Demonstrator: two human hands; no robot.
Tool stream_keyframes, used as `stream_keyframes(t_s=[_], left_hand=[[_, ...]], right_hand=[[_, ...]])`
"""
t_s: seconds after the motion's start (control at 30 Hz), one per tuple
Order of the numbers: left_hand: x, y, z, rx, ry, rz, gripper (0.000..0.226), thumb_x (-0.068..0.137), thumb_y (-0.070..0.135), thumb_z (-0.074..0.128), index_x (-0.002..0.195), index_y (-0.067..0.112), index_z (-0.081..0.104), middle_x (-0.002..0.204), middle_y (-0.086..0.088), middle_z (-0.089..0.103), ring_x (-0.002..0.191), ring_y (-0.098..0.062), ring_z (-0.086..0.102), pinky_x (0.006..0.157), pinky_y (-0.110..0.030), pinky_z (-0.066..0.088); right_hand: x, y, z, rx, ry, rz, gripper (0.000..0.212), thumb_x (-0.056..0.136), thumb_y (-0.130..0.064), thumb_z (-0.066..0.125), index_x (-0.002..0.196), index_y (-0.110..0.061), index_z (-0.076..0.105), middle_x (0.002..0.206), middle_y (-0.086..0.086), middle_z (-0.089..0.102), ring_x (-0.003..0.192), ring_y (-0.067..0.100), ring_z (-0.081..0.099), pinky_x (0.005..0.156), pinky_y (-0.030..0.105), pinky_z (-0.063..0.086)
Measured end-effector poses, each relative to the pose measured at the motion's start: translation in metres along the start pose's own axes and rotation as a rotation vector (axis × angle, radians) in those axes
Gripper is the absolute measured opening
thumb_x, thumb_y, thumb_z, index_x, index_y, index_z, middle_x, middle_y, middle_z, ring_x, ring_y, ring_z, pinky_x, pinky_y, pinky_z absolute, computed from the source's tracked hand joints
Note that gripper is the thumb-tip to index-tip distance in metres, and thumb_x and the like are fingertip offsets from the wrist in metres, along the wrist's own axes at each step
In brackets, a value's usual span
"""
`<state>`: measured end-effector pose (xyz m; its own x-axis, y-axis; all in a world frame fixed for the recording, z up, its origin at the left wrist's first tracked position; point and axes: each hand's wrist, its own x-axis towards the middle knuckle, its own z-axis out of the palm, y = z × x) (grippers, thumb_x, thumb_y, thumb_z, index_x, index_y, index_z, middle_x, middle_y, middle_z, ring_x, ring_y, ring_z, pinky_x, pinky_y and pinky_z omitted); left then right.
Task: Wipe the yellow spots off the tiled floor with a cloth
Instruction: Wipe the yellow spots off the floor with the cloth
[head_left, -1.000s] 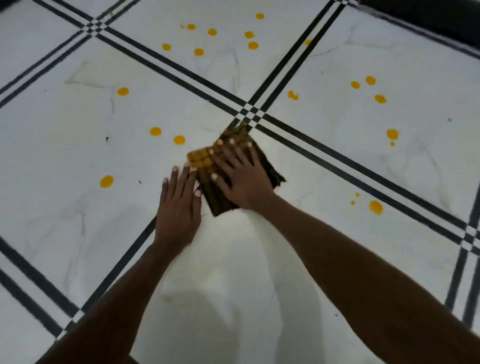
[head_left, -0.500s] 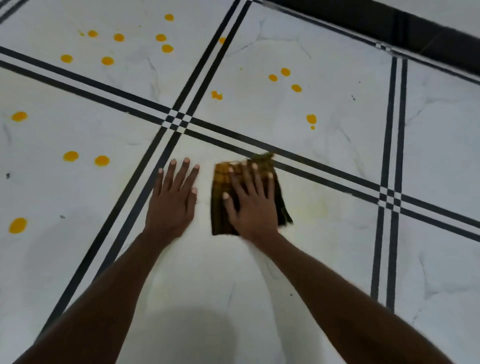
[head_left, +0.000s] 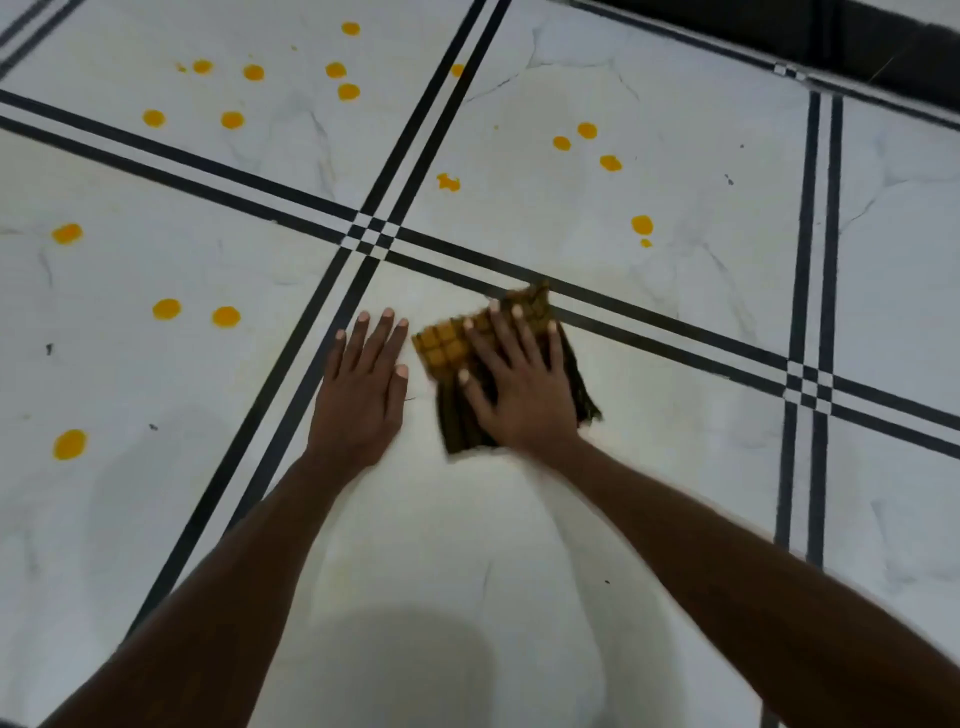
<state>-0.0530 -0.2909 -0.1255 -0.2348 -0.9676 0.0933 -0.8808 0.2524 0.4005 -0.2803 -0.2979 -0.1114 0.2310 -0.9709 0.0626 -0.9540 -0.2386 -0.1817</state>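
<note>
A folded dark checked cloth (head_left: 441, 349), stained yellow at its near-left corner, lies on the white tiled floor (head_left: 467, 519) just below a black double line. My right hand (head_left: 519, 384) presses flat on the cloth with fingers spread. My left hand (head_left: 363, 389) rests flat on the bare tile right beside it, holding nothing. Yellow spots remain on the left tile (head_left: 225, 316), the far-left tile (head_left: 232, 120) and the far-right tile (head_left: 642, 224). One larger spot (head_left: 69, 445) lies at the near left.
Black double lines (head_left: 374, 236) cross just beyond my left hand's fingertips; another crossing (head_left: 808, 382) lies to the right. A dark band (head_left: 857, 47) runs along the top right edge. My shadow falls on the near tile.
The cloth under my right hand slid right from the line crossing onto the near tile and has turned slightly. My left hand shifted right alongside it. The view swung to the right.
</note>
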Motion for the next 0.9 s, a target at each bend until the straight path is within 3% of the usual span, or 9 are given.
stream_keyframes(t_s=[0.1, 0.17, 0.3, 0.37, 0.43, 0.5, 0.6, 0.73, 0.9], left_hand=[[0.001, -0.005, -0.008, -0.126, 0.045, -0.067, 0.057, 0.110, 0.028, 0.027, 0.166, 0.017, 0.018, 0.175, -0.003, 0.012, 0.163, -0.019, 0.000, 0.133, -0.043, 0.005], [0.002, -0.018, -0.018, -0.116, 0.074, -0.105, 0.058, 0.110, 0.028, 0.027, 0.166, 0.016, 0.018, 0.175, -0.003, 0.012, 0.163, -0.020, 0.000, 0.132, -0.042, 0.004], [0.003, -0.035, -0.020, -0.046, 0.021, -0.103, 0.058, 0.109, 0.032, 0.024, 0.164, 0.014, 0.023, 0.174, -0.005, 0.017, 0.163, -0.025, 0.005, 0.132, -0.050, 0.010], [-0.002, -0.034, -0.015, 0.023, 0.031, -0.086, 0.058, 0.109, 0.032, 0.025, 0.164, 0.015, 0.026, 0.174, -0.007, 0.019, 0.162, -0.029, 0.008, 0.131, -0.052, 0.012], [-0.007, -0.031, -0.011, 0.087, 0.048, -0.065, 0.057, 0.109, 0.031, 0.026, 0.164, 0.016, 0.026, 0.173, -0.007, 0.019, 0.162, -0.029, 0.010, 0.131, -0.050, 0.011], [-0.008, -0.030, -0.011, 0.096, 0.059, -0.070, 0.058, 0.109, 0.031, 0.026, 0.165, 0.016, 0.024, 0.174, -0.006, 0.019, 0.162, -0.028, 0.011, 0.132, -0.047, 0.009], [-0.006, -0.027, -0.012, 0.078, 0.063, -0.108, 0.059, 0.108, 0.030, 0.027, 0.165, 0.016, 0.020, 0.174, -0.004, 0.019, 0.162, -0.026, 0.011, 0.132, -0.045, 0.009], [-0.008, -0.028, -0.012, 0.049, 0.031, -0.089, 0.059, 0.108, 0.033, 0.024, 0.164, 0.014, 0.025, 0.173, -0.007, 0.021, 0.162, -0.028, 0.010, 0.132, -0.049, 0.010], [-0.001, -0.021, -0.019, -0.095, 0.021, -0.131, 0.057, 0.110, 0.035, 0.029, 0.159, 0.008, 0.035, 0.172, -0.010, 0.022, 0.162, -0.028, 0.005, 0.131, -0.051, 0.007]], right_hand=[[0.089, 0.034, 0.002, 0.012, 0.033, 0.303, 0.066, 0.103, -0.061, 0.026, 0.163, -0.034, 0.026, 0.174, 0.006, 0.019, 0.161, 0.032, 0.012, 0.126, 0.065, 0.006], [0.115, 0.020, 0.009, 0.034, 0.028, 0.366, 0.068, 0.103, -0.062, 0.023, 0.164, -0.033, 0.024, 0.174, 0.009, 0.015, 0.162, 0.035, 0.008, 0.126, 0.066, 0.000], [0.071, -0.040, 0.016, -0.029, -0.046, -0.209, 0.063, 0.106, -0.059, 0.025, 0.163, -0.033, 0.027, 0.173, 0.007, 0.020, 0.162, 0.033, 0.011, 0.127, 0.064, 0.002], [0.027, -0.029, 0.013, -0.030, -0.102, -0.363, 0.063, 0.107, -0.061, 0.026, 0.165, -0.036, 0.018, 0.175, 0.000, 0.015, 0.163, 0.025, 0.005, 0.129, 0.061, 0.002], [-0.006, 0.013, 0.003, -0.029, -0.087, -0.208, 0.065, 0.106, -0.063, 0.027, 0.165, -0.038, 0.017, 0.175, -0.004, 0.011, 0.163, 0.021, 0.003, 0.128, 0.059, 0.007], [-0.040, 0.056, -0.009, -0.040, -0.017, 0.166, 0.066, 0.106, -0.062, 0.028, 0.165, -0.036, 0.016, 0.176, -0.003, 0.009, 0.163, 0.023, 0.004, 0.127, 0.060, 0.010], [-0.094, 0.031, -0.010, -0.041, 0.029, 0.521, 0.068, 0.105, -0.058, 0.026, 0.166, -0.028, 0.018, 0.176, 0.005, 0.006, 0.163, 0.030, 0.004, 0.126, 0.065, 0.010], [-0.096, -0.060, 0.006, 0.056, -0.085, 0.151, 0.068, 0.105, -0.061, 0.027, 0.166, -0.032, 0.016, 0.176, 0.005, 0.005, 0.163, 0.031, -0.002, 0.128, 0.063, 0.001], [0.020, -0.032, 0.014, 0.103, -0.139, -0.116, 0.059, 0.108, -0.055, 0.023, 0.163, -0.033, 0.029, 0.174, 0.002, 0.018, 0.162, 0.027, 0.008, 0.127, 0.061, 0.009]])
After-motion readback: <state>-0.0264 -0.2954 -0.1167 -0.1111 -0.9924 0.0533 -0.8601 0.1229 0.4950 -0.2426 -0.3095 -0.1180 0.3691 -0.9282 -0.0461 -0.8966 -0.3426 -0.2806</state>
